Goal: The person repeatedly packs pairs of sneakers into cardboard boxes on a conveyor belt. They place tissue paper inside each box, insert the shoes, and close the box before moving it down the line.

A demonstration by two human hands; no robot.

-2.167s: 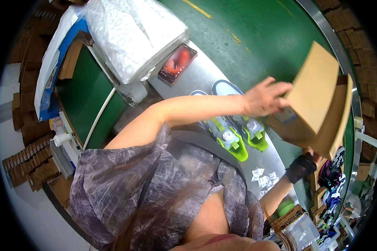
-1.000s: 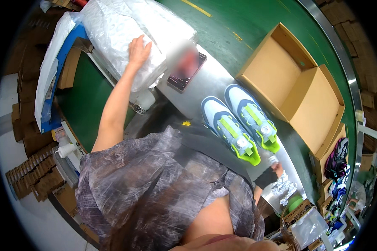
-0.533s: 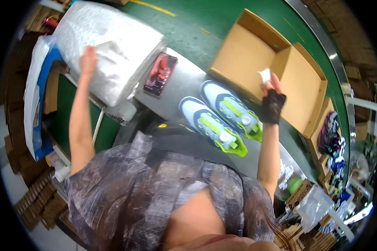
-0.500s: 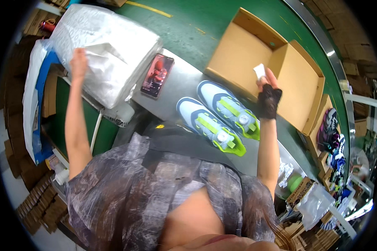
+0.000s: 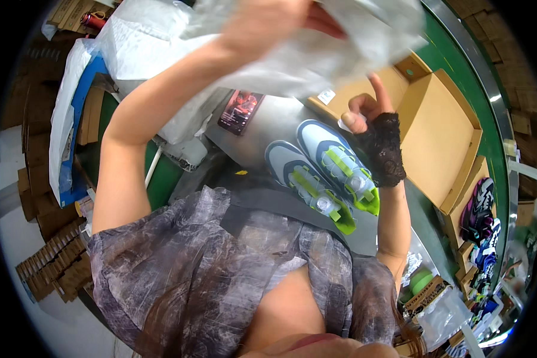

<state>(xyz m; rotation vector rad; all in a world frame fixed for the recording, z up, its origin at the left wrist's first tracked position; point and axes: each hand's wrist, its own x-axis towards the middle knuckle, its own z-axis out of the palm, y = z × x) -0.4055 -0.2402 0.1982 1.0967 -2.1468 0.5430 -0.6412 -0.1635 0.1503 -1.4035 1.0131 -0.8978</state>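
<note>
My left hand [image 5: 268, 27], blurred by motion, is closed on a thin white sheet of wrapping paper [image 5: 370, 45] held up at the top of the view. The sheet hangs over the far edge of an open cardboard box [image 5: 438, 140]. My right hand [image 5: 373, 122], in a black lace fingerless glove, pinches a small white piece [image 5: 343, 123] between thumb and fingers, its index finger raised. It is just in front of the box, beside a pair of light blue shoes, the right shoe [image 5: 334, 152] and left shoe [image 5: 292, 170], both with bright green trim and toes pointing away.
On the metal bench [image 5: 268, 113] lies a phone [image 5: 240, 112] with its screen lit. A plastic-wrapped white stack [image 5: 140, 48] stands at the far left. Beyond the bench is a green conveyor belt [image 5: 480, 137], with other shoes [image 5: 478, 209] at right.
My left hand has swung right from the white stack, lifting a sheet of paper across the view. My right hand still holds the small white piece, its index finger now raised.
</note>
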